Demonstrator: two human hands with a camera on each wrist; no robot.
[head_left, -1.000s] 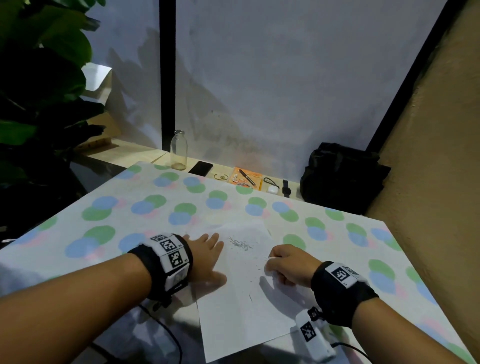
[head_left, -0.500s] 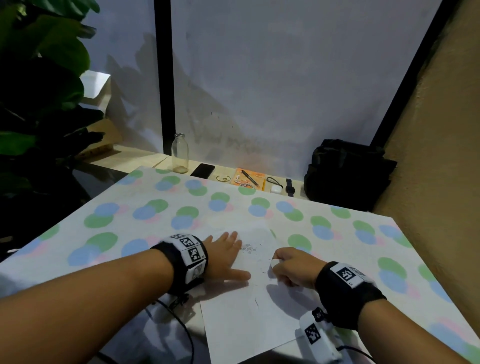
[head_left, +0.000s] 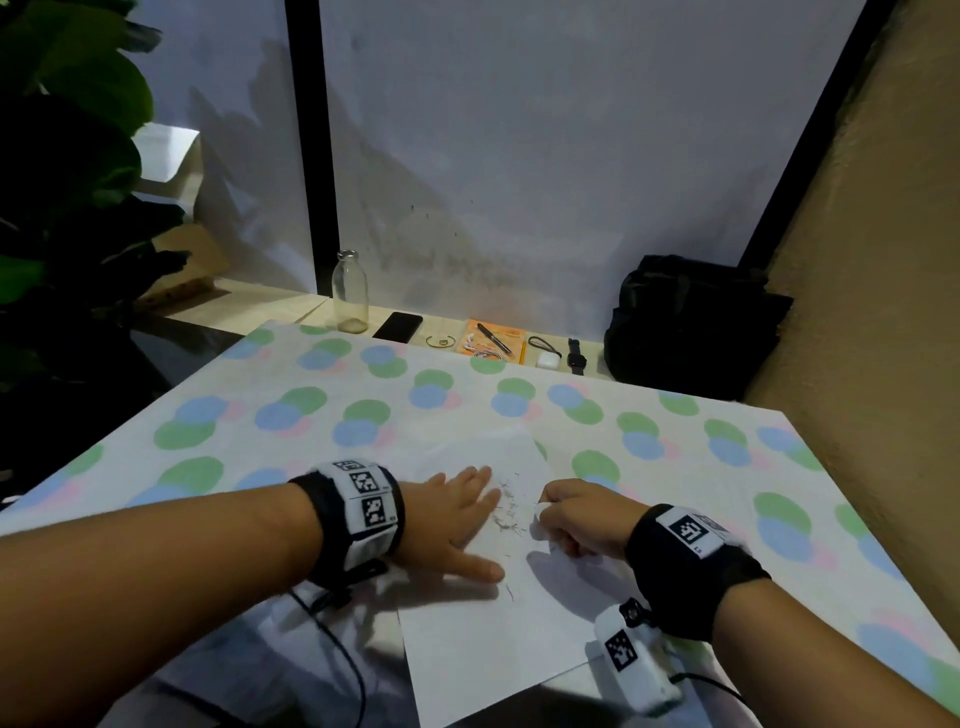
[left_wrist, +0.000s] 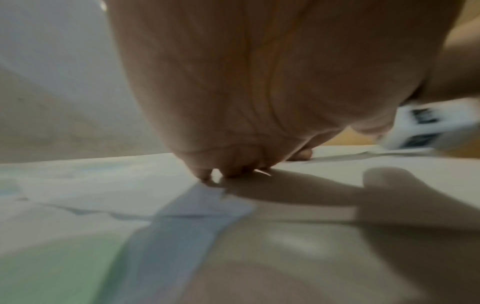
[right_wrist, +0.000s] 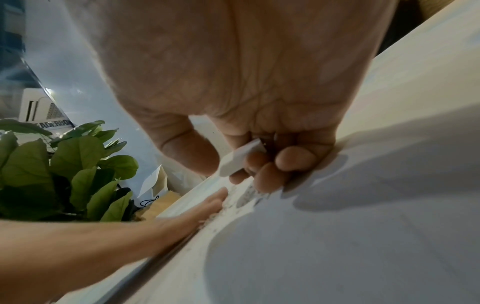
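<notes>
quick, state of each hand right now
Left hand: open, pressing flat on the white paper sheet.
Right hand: closed, pinching a small white rectangular eraser.

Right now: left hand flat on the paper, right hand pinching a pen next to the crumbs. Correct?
Wrong tool: the right hand pinches a small white eraser, clear in the right wrist view. The left hand does lie flat on the paper, next to the crumbs.

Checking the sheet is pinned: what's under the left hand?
The left hand lies flat on the white paper, itself on the dotted tablecloth; the patch beneath the palm is covered.
</notes>
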